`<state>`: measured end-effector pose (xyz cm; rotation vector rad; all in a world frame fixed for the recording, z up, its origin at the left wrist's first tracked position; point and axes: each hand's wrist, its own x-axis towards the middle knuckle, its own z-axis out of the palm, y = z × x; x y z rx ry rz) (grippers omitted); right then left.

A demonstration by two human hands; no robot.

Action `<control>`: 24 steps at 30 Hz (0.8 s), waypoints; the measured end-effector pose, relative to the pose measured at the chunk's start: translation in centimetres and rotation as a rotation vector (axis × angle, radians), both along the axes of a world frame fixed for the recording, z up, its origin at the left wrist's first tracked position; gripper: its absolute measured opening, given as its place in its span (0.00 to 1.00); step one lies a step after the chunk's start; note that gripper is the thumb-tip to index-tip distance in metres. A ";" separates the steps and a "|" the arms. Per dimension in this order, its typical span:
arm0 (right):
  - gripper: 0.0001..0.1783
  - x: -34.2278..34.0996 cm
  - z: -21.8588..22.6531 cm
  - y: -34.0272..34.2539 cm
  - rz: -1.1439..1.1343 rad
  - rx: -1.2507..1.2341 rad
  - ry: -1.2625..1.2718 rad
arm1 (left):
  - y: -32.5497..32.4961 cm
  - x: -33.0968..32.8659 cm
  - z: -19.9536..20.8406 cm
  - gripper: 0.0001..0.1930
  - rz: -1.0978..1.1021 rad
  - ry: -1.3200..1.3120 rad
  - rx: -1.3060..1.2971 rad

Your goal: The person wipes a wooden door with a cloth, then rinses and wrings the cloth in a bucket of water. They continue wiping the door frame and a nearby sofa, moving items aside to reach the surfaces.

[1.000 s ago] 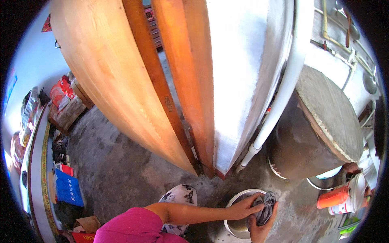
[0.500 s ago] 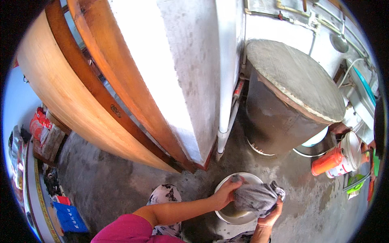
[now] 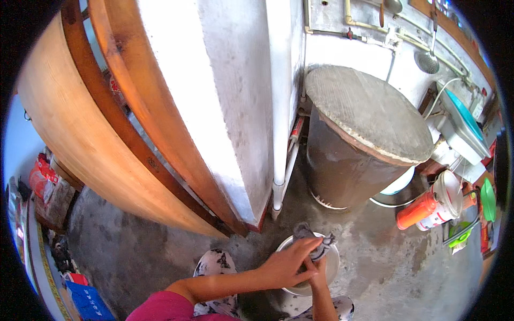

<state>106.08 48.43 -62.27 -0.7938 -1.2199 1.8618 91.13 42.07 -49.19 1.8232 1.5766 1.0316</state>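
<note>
A wet grey cloth [image 3: 304,233] is bunched up over a round metal basin [image 3: 333,270] that stands on the floor. My left hand [image 3: 289,262] reaches across from the left, its fingers closed over the cloth. Close against it, my right hand [image 3: 318,267] comes up from below and grips the same cloth, partly covered by the left. The two hands cross and press together. Darker cloth sticks out above the fingers toward the basin's far rim. What lies in the basin is mostly hidden by my hands.
A large brown vat [image 3: 353,155] with a grey round lid stands ahead, beside a white pipe [image 3: 279,117] and wall corner. Wooden boards [image 3: 107,139] lean at the left. An orange container [image 3: 416,211] and a white bucket [image 3: 450,192] are at the right. The concrete floor has wet patches.
The cloth was spread wider between my hands; now it is bunched tighter. My hands have come together and crossed. The view has shifted slightly.
</note>
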 end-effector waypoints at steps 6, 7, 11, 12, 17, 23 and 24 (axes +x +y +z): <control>0.30 -5.2 11.5 6.2 -0.157 0.161 0.290 | -5.9 -11.0 7.4 0.23 0.275 0.340 0.629; 0.33 -5.8 13.5 9.2 -0.192 0.578 0.099 | -7.1 -13.1 7.8 0.19 0.287 0.354 0.709; 0.40 -11.7 31.1 16.4 -0.630 1.044 -0.077 | -13.8 -19.3 8.9 0.14 0.535 0.523 0.702; 0.42 -13.9 36.9 16.4 -0.480 0.924 0.234 | -14.4 -19.9 9.9 0.12 0.552 0.533 0.687; 0.45 -20.8 59.3 16.5 -0.672 1.232 0.136 | -20.1 -22.6 10.7 0.09 0.787 0.546 0.601; 0.32 -24.9 62.3 19.5 -0.834 1.635 0.072 | -18.7 -24.4 7.1 0.07 0.859 0.360 0.585; 0.29 -24.9 60.9 19.5 -0.806 1.626 -0.004 | -18.8 -24.5 6.7 0.07 0.843 0.351 0.572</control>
